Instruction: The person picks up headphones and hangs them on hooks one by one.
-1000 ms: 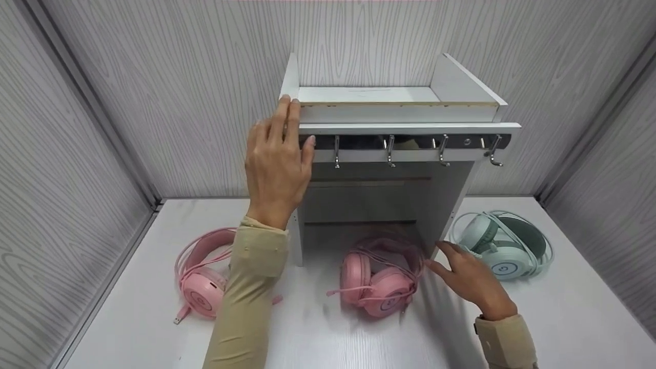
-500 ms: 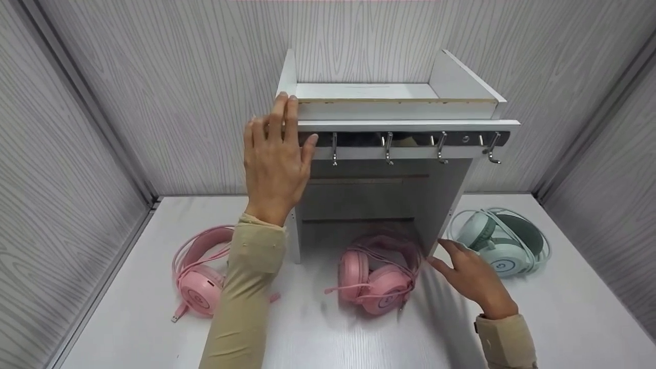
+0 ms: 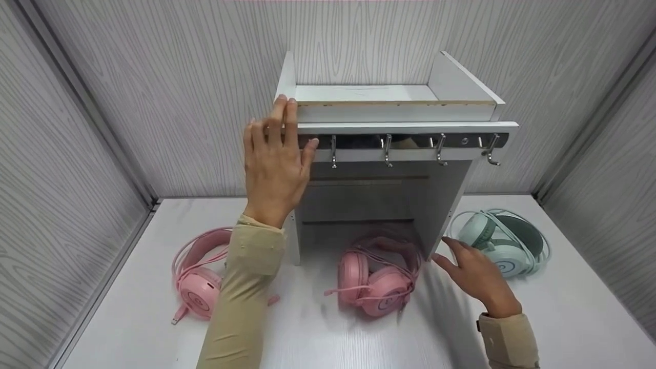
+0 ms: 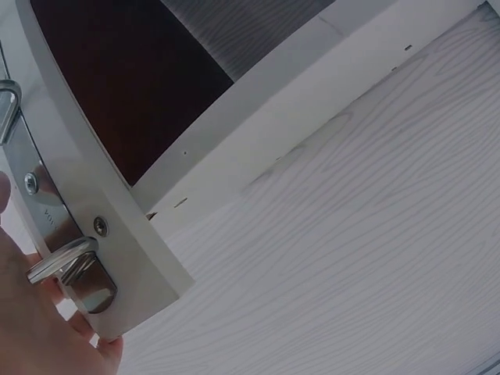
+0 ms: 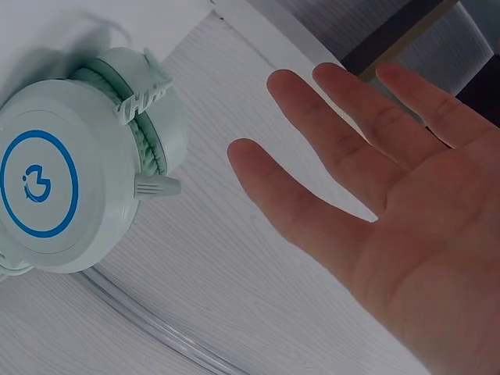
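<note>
A white shelf unit (image 3: 389, 114) stands on the table, with a hook rail (image 3: 359, 141) across its front. My left hand (image 3: 274, 169) rests on the rail's left end, fingers straight and reaching up past the top edge, thumb on the dark hook strip. The left wrist view has a metal hook (image 4: 64, 259) beside those fingers. Near the lower front edge of the right side panel (image 3: 446, 205), my right hand (image 3: 479, 277) holds nothing, its fingers extended and spread. Between the panels lies a pair of pink headphones (image 3: 387, 292). Mint green headphones (image 3: 507, 256) lie just right of my right hand.
A second pair of pink headphones (image 3: 200, 292) lies on the table (image 3: 128, 333) at the left, partly behind my left sleeve (image 3: 241, 307). Wood-grain walls (image 3: 169, 102) enclose the table at the back and both sides.
My right hand has shifted very slightly right, away from the middle headphones. The left hand stays on the rail's end; the whole view moves a little.
</note>
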{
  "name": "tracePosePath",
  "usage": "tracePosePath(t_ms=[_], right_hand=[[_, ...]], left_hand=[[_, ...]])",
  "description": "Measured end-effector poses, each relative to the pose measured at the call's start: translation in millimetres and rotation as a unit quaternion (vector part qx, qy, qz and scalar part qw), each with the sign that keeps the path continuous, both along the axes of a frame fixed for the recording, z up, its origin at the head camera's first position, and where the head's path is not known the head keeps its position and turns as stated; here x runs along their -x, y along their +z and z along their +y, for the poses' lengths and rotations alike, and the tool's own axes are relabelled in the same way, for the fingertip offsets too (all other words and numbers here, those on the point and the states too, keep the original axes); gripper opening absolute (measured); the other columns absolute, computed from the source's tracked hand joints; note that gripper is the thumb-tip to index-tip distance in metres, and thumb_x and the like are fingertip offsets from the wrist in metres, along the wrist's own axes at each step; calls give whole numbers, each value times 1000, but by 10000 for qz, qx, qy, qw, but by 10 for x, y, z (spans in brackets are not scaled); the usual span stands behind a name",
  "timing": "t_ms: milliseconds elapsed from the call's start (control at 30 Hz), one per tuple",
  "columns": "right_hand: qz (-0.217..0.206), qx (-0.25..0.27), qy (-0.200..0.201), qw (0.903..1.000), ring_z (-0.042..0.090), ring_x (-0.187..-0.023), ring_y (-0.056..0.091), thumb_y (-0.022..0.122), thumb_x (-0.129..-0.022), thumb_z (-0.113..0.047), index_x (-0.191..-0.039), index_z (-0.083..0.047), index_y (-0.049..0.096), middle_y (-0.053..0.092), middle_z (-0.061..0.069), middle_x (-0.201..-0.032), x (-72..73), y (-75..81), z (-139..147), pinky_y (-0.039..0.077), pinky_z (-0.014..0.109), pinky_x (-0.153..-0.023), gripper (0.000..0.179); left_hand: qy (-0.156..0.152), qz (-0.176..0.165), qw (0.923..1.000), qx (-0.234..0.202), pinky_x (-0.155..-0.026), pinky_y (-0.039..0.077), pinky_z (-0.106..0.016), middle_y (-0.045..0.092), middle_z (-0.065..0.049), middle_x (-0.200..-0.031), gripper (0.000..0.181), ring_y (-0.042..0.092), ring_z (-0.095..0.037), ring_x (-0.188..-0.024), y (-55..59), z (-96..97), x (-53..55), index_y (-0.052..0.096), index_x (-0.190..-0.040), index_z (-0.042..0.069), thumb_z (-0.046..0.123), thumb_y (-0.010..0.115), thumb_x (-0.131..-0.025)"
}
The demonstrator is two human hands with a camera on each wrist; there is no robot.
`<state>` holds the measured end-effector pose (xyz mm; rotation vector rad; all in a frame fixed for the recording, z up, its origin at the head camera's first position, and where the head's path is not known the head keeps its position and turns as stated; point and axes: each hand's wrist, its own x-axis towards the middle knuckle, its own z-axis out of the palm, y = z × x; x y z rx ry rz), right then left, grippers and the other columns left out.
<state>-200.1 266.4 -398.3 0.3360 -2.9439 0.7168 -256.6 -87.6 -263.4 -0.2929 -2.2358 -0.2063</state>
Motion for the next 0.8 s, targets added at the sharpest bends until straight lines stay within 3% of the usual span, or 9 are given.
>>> tracePosePath(t_ms=[300,800], right_hand=[[33,-43,-226,9997,53,-126,50,56,-103,-36,-141,9,51,53,33,-139,-60,8,71,40,67,-100,59],[588,30,-663,9961,51,-109,62,59,-102,-32,-130,11,59,65,32,-119,-38,-25,65,47,66,-88,52]], left_hand=[[-58,-294,9993,-205,-121,14,-51,28,-16,-160,67,36,-40,-130,33,54,-23,28,-157,1,45,40,-108],[75,-413,9990,-128,-122,12,-50,26,-15,-161,68,35,-40,-131,37,39,-54,26,-158,2,49,32,-109]])
